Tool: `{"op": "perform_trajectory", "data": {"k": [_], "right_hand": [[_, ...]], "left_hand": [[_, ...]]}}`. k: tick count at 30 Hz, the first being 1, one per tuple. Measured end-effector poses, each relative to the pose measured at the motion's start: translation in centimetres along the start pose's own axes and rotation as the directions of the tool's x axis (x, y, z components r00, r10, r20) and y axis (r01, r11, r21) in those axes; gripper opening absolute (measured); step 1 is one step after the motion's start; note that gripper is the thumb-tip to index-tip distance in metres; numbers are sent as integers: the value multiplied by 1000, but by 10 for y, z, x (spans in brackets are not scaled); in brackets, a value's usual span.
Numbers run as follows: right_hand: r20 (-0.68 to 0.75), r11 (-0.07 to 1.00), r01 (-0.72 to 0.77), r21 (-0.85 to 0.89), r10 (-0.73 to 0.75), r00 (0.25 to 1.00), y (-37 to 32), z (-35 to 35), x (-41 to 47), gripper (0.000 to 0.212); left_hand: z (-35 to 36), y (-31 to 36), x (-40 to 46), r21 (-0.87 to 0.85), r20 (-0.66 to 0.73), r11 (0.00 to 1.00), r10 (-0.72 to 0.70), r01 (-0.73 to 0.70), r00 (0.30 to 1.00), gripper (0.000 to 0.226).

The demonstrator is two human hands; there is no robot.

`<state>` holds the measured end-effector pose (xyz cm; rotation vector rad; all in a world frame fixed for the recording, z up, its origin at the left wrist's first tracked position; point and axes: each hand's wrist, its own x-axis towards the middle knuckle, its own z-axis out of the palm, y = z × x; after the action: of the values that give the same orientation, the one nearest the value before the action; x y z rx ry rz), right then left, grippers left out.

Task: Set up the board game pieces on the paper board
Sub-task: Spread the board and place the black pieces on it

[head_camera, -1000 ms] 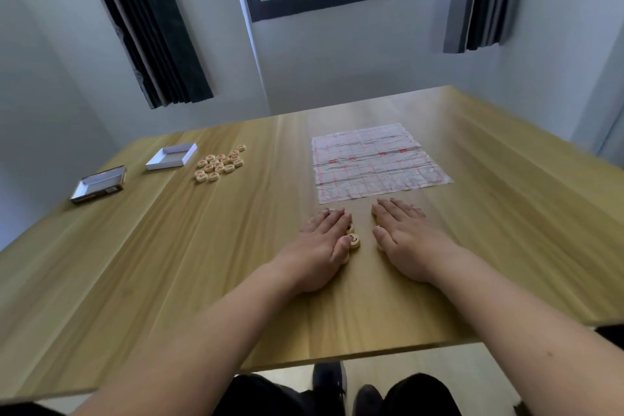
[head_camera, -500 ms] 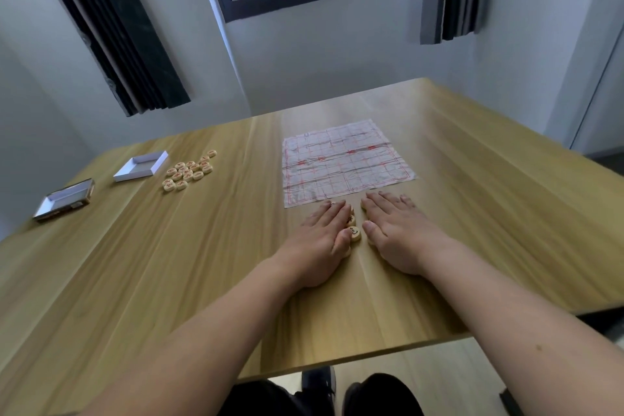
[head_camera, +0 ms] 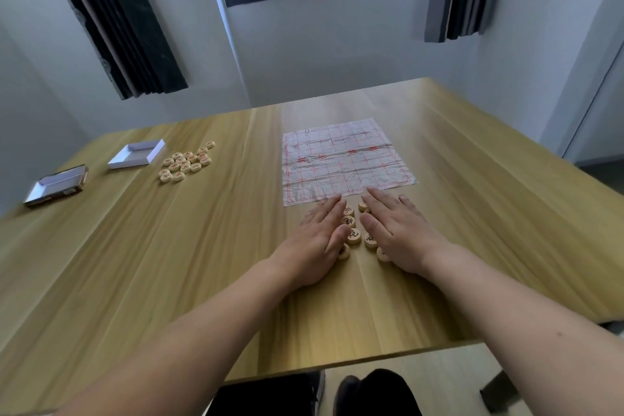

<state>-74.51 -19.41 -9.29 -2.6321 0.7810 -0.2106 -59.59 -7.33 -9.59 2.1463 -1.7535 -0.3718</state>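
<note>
Both my hands lie flat on the wooden table [head_camera: 472,213], palms down and fingers straight, just in front of the near edge of the paper board [head_camera: 344,159]. My left hand [head_camera: 317,240] rests with its fingertips touching the board's near edge; my right hand [head_camera: 395,233] sits beside it, its index fingertip also reaching the paper. Neither hand grips anything: the fingers are spread out and pressed down, not curled.

Between and partly under my palms is a small cluster of round wooden xiangqi pieces with dark characters [head_camera: 354,236]. Several show in the gap between my thumbs, one peeks out below my left thumb and another lies at the heel of my right hand. How many more are hidden beneath my hands I cannot tell.

The board itself is a creased white sheet printed with a red grid, lying flat toward the middle of the table with no pieces on it.

Well off to the left sits a second heap of round pieces with red characters [head_camera: 186,162], bunched together on the tabletop. Just beside that heap is a shallow white box tray [head_camera: 136,154], open side up, and farther left near the table's edge lies the other box half with a dark rim [head_camera: 57,184].
</note>
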Motion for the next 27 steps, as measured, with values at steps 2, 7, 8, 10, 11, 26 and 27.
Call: {"op": "perform_trajectory", "data": {"k": [2,7,8,10,11,26,27], "right_hand": [[-64,1000,-1,17,2,998,-2,-1,0,57],[-174,997,61,-53,-69,982,-27,-12,19,53],[-176,996,74,-54,-82,981,-35,-14,27,52],[-181,993,104,-59,-113,977,-53,-15,43,53],[-176,991,118,-64,-127,976,-63,-14,53,53],[7,981,177,-82,-177,984,-191,45,212,55],[14,979,184,-88,-184,983,-198,51,224,55]], "left_hand": [[0,-1,0,-80,-35,997,-13,10,999,57],[-10,-17,-1,-35,-104,999,-39,35,994,59],[-14,-23,-2,3,-117,999,-41,41,992,59],[-26,-39,-5,69,-143,996,-50,61,988,59],[-34,-47,-6,86,-160,993,-67,81,985,59],[-137,-252,-21,97,-370,899,-366,427,854,63],[-138,-264,-19,87,-367,888,-392,451,844,63]]}}
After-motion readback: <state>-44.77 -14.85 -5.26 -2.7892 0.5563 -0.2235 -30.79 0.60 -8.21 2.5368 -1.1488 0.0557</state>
